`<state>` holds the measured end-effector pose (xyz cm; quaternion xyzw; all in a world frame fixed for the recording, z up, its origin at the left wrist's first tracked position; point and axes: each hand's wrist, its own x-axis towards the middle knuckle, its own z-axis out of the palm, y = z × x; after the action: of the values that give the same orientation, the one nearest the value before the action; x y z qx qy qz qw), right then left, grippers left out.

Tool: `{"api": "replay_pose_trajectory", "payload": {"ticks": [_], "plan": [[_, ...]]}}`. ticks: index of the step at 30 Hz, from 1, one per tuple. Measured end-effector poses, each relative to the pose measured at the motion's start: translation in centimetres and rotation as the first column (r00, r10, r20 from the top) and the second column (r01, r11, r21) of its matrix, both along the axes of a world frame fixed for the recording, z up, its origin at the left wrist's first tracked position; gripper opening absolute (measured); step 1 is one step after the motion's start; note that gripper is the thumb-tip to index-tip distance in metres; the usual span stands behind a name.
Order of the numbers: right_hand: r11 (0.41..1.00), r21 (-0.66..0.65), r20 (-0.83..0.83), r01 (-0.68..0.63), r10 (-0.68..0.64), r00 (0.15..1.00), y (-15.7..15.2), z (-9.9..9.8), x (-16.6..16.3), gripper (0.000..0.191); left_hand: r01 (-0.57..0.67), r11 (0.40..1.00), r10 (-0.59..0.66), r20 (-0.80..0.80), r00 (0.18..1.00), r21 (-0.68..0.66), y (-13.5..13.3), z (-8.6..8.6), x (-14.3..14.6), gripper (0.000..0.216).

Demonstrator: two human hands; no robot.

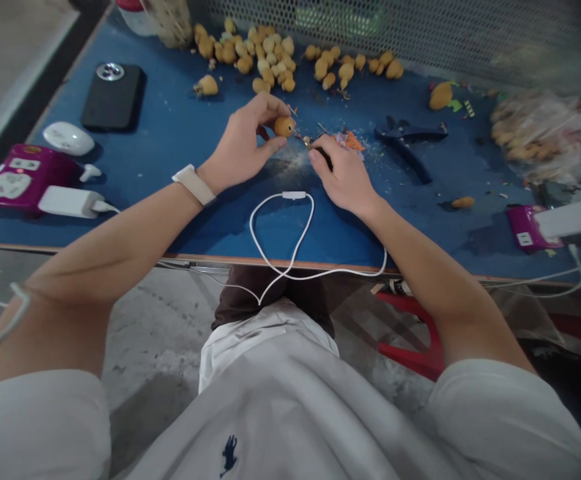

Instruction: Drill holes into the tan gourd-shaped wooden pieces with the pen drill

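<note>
Between the thumb and fingers of my left hand is a small orange-tan gourd with a dark hole at its right end. My right hand is closed around a small hand tool with a dark handle. Its thin metal tip points at the hole; whether it touches the gourd I cannot tell. Pale dust and shavings lie on the blue tabletop below. Orange and lilac scraps are just beyond my right hand.
Many small gourds line the back by a perforated metal panel. Dark-handled pliers and a plastic bag lie to the right. A phone, white case and purple power adapter sit left. A white cable loops in front.
</note>
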<state>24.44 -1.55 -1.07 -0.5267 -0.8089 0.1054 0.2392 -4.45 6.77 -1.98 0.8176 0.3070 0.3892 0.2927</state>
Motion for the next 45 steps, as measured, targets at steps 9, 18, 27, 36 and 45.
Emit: {"api": "replay_pose_trajectory", "payload": {"ticks": [9,18,27,36,45], "plan": [[1.0,-0.019,0.001,0.019,-0.019,1.0,0.0,0.0,-0.1,0.068,-0.036,0.999,0.036,-0.019,0.999,-0.006,-0.4,0.1,-0.1,0.059],[1.0,-0.021,-0.038,-0.005,0.005,0.999,0.0,0.0,-0.2,0.053,-0.116,0.989,0.12,-0.04,0.992,0.087,-0.8,-0.2,-0.2,0.034],[0.996,-0.086,-0.025,0.03,-0.032,0.999,-0.3,0.6,-0.8,0.052,-0.117,0.989,0.12,-0.031,0.992,0.087,-0.5,-0.7,0.2,0.039],[0.986,-0.141,0.057,0.092,-0.084,0.995,-0.7,1.4,-1.7,0.058,-0.086,0.993,0.094,-0.099,0.991,0.08,-0.5,-0.2,-0.4,0.047],[0.99,-0.119,0.046,0.072,-0.067,0.997,-0.4,0.9,-1.4,0.054,-0.095,0.994,0.1,-0.124,0.987,0.044,-0.4,-0.1,-0.4,0.048]]}}
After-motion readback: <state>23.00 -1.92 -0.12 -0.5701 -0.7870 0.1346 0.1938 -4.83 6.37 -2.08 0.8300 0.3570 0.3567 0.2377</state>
